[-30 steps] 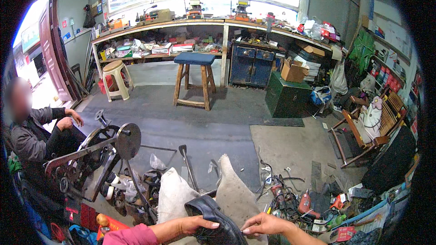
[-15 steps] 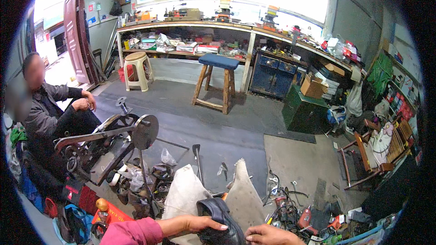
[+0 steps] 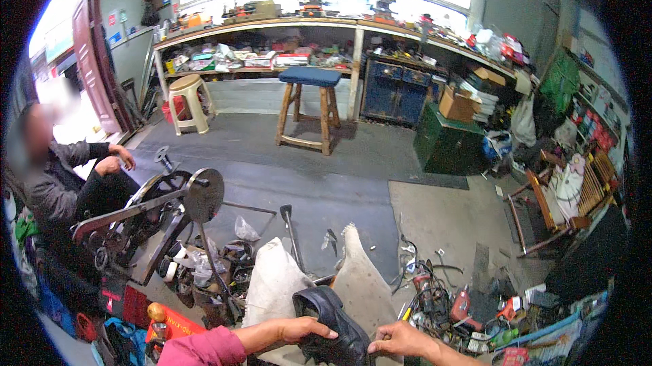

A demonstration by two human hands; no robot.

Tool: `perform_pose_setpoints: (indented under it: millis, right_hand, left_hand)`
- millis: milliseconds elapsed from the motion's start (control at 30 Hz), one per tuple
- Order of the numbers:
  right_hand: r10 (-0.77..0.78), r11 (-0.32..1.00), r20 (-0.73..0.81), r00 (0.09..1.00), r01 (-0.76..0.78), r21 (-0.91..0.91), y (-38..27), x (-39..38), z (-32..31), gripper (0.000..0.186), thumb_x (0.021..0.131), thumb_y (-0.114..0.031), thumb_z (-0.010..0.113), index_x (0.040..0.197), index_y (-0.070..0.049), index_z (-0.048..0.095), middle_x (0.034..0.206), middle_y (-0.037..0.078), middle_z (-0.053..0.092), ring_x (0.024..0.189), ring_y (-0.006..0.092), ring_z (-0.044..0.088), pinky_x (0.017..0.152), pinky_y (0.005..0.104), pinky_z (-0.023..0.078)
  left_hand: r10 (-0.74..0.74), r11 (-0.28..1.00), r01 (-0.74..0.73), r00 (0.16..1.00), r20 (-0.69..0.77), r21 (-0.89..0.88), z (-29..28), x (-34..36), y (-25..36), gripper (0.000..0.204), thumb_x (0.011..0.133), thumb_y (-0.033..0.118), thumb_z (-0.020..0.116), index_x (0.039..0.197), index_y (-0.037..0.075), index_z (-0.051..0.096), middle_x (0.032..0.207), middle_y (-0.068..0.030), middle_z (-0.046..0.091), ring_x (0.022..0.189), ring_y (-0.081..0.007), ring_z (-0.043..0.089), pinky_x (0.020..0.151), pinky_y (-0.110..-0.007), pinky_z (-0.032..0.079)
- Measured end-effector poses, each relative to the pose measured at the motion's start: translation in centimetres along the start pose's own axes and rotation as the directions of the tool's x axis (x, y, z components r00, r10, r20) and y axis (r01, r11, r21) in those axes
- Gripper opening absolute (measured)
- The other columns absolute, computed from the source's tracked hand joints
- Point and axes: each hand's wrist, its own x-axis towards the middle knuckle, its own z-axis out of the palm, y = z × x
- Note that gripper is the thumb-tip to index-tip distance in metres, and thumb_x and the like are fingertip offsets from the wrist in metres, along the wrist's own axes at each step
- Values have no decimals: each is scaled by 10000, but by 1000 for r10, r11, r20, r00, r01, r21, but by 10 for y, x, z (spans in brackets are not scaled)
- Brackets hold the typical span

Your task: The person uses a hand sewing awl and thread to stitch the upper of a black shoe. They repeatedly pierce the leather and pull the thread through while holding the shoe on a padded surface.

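Note:
A black leather shoe is held low in front of me over a pale, stained cloth draped across my knees. My left hand is closed on the shoe's side, thumb lying on the upper near the opening. To the right, my right hand is curled in a pinch, its fingertips against or very close to the shoe's right edge. Whatever is between those fingers is too small to make out. The shoe's lower end runs out of the picture.
A hand-cranked machine with a round disc stands at left, beside a seated person. Loose tools and cables cover the floor at right. Farther off are a blue-topped stool, a green chest and a long workbench.
The room has shifted left and slightly up in the picture as my head moved. My right hand has risen slightly along the shoe's edge; my left hand keeps its hold.

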Motion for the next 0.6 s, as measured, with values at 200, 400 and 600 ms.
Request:
perform_pose_setpoints:
  millis: [200, 400, 600]
  right_hand:
    - [148, 918, -267, 952, -233, -321, 33, -18, -7, 745, 695, -757, 623, 668, -13, 600, 623, 187, 591, 627, 371, 598, 608, 433, 470]
    - [57, 859, -366, 929, 142, 492, 53, -63, 14, 471, 841, -390, 660, 1089, 7, 602, 688, 35, 571, 592, 139, 520, 554, 276, 401]
    - [-87, 612, -153, 984, 174, 772, -10, -23, 45, 533, 850, -225, 622, 1305, 13, 476, 709, 3, 509, 516, 91, 371, 489, 228, 308]
  left_hand:
    - [48, 999, -48, 998, -27, -9, 1, -2, 1, 416, 853, 296, 693, 1109, -29, 646, 1053, -74, 697, 901, -189, 661, 841, -312, 508]
    - [171, 985, -173, 970, -175, 3, 0, 2, -10, 496, 851, 363, 702, 1156, -6, 571, 1017, -93, 681, 840, -189, 660, 714, -304, 535]
    - [259, 966, -257, 946, -194, 33, 1, 9, -11, 429, 867, 348, 684, 1119, 12, 594, 989, -74, 689, 833, -184, 663, 764, -322, 531]
